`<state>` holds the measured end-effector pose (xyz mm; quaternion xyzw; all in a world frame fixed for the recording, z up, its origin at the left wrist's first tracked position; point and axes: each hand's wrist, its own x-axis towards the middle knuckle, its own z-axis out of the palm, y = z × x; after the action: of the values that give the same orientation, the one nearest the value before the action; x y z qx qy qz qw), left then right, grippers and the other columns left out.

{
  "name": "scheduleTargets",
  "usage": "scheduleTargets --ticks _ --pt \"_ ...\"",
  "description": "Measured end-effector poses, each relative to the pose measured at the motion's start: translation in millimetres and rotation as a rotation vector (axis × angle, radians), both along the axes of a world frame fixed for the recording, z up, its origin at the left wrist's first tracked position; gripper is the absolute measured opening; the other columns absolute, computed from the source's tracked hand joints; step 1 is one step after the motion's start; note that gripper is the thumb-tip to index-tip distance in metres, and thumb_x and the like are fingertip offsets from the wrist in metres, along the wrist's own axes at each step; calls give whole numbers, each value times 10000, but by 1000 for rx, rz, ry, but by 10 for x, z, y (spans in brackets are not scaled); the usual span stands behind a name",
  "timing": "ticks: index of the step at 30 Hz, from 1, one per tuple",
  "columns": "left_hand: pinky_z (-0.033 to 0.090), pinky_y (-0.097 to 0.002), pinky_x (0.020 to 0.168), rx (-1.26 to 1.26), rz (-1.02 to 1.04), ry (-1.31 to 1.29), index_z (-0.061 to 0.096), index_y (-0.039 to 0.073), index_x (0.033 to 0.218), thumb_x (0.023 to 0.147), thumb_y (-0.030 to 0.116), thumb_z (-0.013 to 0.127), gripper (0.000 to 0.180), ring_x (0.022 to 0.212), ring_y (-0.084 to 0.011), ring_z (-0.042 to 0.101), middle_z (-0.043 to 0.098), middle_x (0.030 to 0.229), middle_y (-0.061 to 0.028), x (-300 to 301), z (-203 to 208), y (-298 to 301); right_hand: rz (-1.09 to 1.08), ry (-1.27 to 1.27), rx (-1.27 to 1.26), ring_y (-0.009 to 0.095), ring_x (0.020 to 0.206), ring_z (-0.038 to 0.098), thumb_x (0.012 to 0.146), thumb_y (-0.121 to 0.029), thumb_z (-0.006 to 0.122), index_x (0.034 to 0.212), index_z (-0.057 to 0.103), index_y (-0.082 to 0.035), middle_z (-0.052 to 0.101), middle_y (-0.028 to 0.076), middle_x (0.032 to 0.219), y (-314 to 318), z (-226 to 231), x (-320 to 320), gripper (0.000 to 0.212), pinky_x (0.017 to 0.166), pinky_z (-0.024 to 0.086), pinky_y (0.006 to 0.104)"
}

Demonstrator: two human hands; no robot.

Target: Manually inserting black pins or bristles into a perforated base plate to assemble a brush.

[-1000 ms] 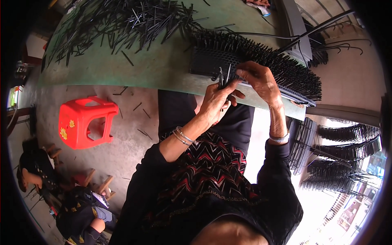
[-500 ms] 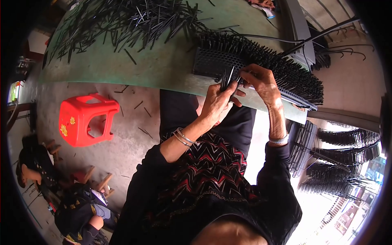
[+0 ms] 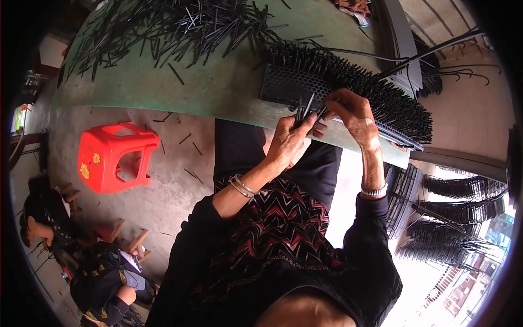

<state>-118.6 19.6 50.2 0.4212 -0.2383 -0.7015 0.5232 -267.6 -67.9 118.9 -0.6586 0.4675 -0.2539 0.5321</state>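
Observation:
My left hand is closed around a small bunch of thin black sticks, whose tips point up and away from me. Just to its right, my right hand pinches a dark stick end, with the fingertips partly hiding it. Both hands are at the table's near edge, in front of a long black perforated rack. Many black sticks stand upright and packed close in the rack's holes, while bare holes show at its left front part. My right wrist partly covers the rack's front edge.
A big loose heap of black sticks covers the far left of the green table. A red plastic stool stands on the floor to the left. People sit at lower left. More filled racks are at right, and thin rods jut over the table.
My right hand has shifted slightly right and toward me, its fingers still pinched. My left hand keeps its bunch of sticks in almost the same place.

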Motion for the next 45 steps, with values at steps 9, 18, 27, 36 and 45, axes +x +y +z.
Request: scheduleTargets --ticks 9,18,27,36,45 --pt "288 -174 399 102 22 7 602 46 990 977 370 537 331 466 -14 365 555 658 -1 47 3 -33 -326 186 -718 107 737 665 909 -56 586 993 634 -24 698 71 805 -277 81 139 101 672 494 243" --pt "417 -210 456 236 41 231 574 60 995 983 332 531 276 538 -57 497 570 685 -36 -11 2 3 -278 324 -919 181 735 689 895 -45 607 983 609 -12 679 103 846 -433 -179 177 94 669 525 285" --pt "308 -188 396 197 5 215 566 81 1007 999 354 495 282 450 -29 370 446 585 27 -1 18 3 -201 374 -997 227 716 672 896 -41 593 971 594 -24 659 112 825 -467 -107 171 77 660 512 332" --pt "259 -181 373 194 70 221 551 69 984 997 335 507 270 424 -19 302 407 586 37 -4 28 18 -168 380 -1051 281 713 650 897 -44 588 977 585 -41 640 122 808 -489 -77 184 80 650 496 363" --pt "354 -203 430 192 126 223 548 26 973 994 341 510 318 509 -52 396 454 610 8 -5 13 -3 -121 349 -1007 274 716 646 892 -34 587 975 596 -38 629 122 810 -482 -66 206 84 656 496 349"
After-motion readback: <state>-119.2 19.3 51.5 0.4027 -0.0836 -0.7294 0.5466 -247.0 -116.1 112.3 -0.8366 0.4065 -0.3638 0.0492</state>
